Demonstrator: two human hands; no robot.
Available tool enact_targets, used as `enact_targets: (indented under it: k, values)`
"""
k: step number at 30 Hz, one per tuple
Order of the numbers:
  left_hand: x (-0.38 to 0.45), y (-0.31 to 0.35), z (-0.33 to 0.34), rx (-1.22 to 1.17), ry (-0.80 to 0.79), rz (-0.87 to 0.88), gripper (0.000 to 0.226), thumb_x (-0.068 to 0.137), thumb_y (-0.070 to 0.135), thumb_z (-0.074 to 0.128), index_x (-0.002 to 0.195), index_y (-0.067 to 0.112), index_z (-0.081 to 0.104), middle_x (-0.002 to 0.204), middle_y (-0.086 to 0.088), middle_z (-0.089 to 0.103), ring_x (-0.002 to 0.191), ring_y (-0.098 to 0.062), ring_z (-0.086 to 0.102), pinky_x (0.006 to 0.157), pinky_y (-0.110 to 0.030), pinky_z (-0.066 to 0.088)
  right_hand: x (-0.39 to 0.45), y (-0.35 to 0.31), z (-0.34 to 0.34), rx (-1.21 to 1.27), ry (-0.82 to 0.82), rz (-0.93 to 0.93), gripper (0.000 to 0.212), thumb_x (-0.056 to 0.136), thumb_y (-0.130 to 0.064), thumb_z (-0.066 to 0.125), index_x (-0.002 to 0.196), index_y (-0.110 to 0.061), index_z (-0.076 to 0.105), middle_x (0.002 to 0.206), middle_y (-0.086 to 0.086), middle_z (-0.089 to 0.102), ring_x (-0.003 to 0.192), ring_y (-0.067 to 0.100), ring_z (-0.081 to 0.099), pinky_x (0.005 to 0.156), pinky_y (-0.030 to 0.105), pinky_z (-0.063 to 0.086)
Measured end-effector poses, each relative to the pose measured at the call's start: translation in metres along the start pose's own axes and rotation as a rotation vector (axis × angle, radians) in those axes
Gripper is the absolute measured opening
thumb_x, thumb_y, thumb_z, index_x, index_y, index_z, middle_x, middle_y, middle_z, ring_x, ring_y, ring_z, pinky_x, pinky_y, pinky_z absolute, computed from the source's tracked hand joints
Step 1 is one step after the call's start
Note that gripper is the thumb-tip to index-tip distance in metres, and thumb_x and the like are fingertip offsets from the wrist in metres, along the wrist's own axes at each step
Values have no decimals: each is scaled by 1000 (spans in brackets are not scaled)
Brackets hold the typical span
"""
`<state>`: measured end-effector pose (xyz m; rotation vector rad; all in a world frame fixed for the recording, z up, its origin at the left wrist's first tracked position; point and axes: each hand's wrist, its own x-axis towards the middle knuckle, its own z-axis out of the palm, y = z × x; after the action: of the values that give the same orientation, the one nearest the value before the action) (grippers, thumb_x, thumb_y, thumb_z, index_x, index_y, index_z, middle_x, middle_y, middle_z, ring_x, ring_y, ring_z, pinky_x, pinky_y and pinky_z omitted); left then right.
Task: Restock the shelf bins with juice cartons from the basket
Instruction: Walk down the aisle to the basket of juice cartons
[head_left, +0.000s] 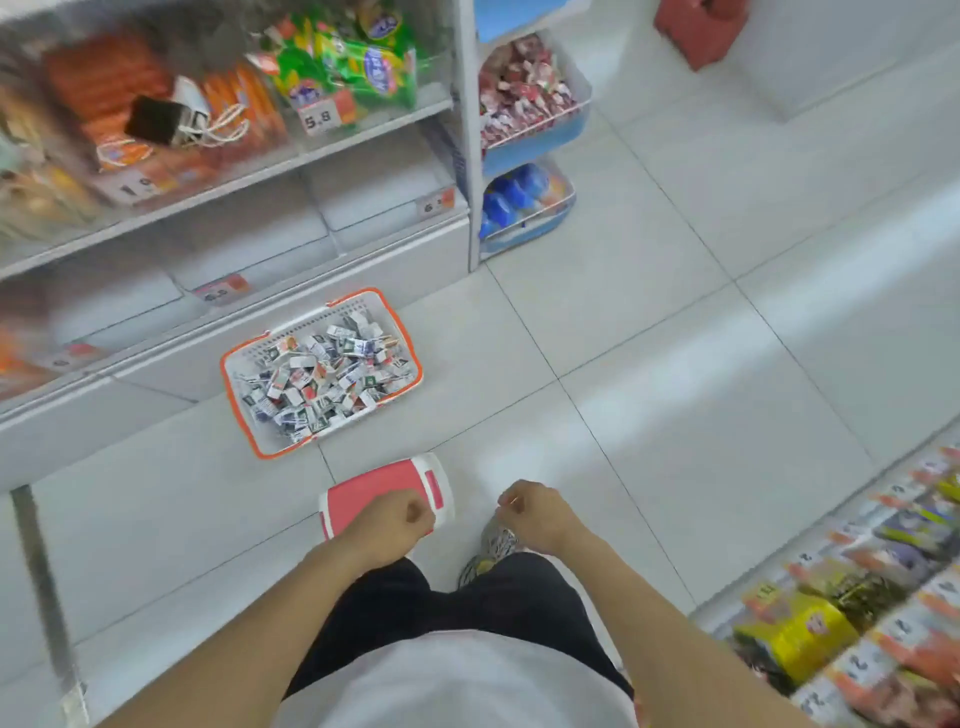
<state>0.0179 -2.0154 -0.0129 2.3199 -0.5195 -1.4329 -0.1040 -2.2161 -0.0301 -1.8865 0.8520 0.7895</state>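
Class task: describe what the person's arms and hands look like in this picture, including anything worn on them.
Both forearms are bare up to the bottom edge of the picture, with no sleeves showing. The left hand and right hand wear no gloves, and no watch or bracelet shows at the wrists. Rings cannot be ruled out: the picture is too blurred.

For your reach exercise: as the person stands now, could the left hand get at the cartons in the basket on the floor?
Probably not without bending. Nothing covers the juice cartons in the open-topped basket, but the left hand is curled up near the waist, above a red stool.
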Motion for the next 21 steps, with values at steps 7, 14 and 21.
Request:
enact_targets:
  k: [7,14,21]
  values:
    - [-14,-32,-35,-280,195,-162,23,97,35,51,93,16,64,95,2,65,88,-13,61,72,-21,43,61,-98,-19,-257,-161,-206,27,94,-31,59,115,-16,65,109,0,67,94,15,60,80,22,44]
    - [2,-85,-97,-375,274,-185,17,97,35,53,89,26,64,86,11,64,82,-10,62,74,-24,46,116,-199,16,-348,-226,-312,22,94,-27,59,110,-14,68,112,0,69,92,11,60,77,16,41]
    - [96,-199,-191,-287,226,-96,16,95,29,55,98,18,66,96,4,67,89,-16,63,76,-29,49,214,-283,73,-325,-125,-204,24,94,-26,60,111,-11,67,108,5,69,94,18,63,73,20,45]
